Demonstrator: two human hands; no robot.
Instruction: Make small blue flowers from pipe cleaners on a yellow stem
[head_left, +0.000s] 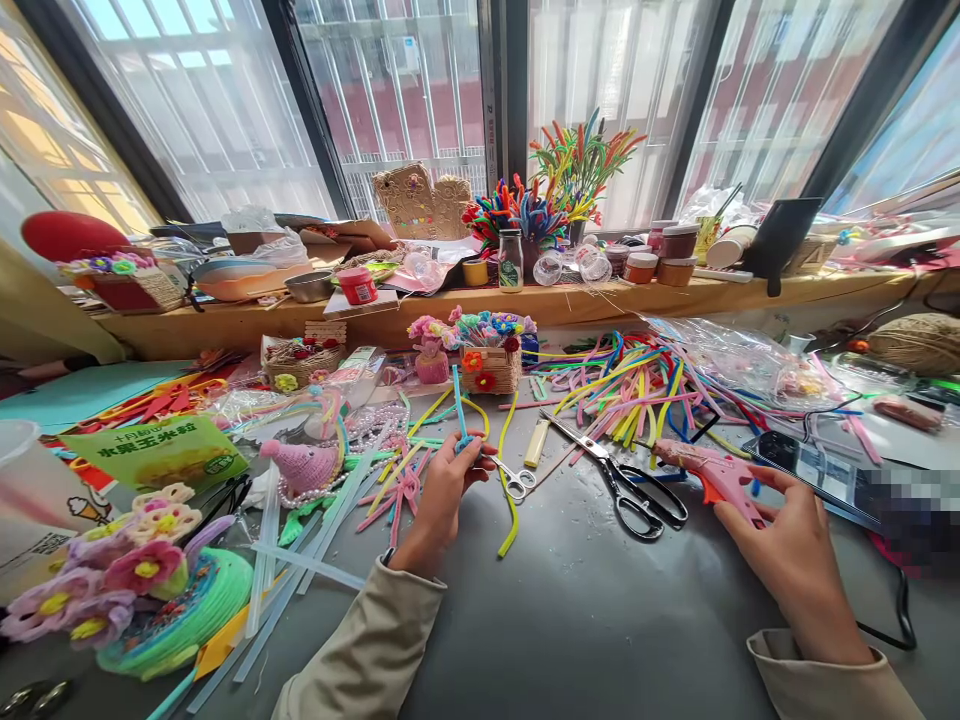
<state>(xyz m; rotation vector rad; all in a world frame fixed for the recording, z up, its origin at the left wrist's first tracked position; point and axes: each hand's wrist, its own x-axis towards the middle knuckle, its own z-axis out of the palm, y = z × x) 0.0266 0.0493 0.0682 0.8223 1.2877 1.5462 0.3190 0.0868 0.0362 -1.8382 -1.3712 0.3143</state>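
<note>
My left hand [439, 495] pinches a blue pipe cleaner [457, 395] that is coiled at its lower end and points upward. Small white-handled scissors [519, 483] lie just right of those fingers. My right hand [795, 550] has its thumb and fingers around the handle of a pink hot glue gun [712, 472], whose nozzle points left. Between the hands rest large black-handled scissors [630, 495], a pale yellow lighter [536, 443] and a yellow-green pipe cleaner [508, 500].
Loose pipe cleaners [637, 395] are heaped at the back right. Clear glue sticks [322, 530] and a green pot of fuzzy flowers [180, 620] occupy the left. A flower basket [491, 370] stands at the back. The phone [814, 475] and a black cable [904, 610] are at right.
</note>
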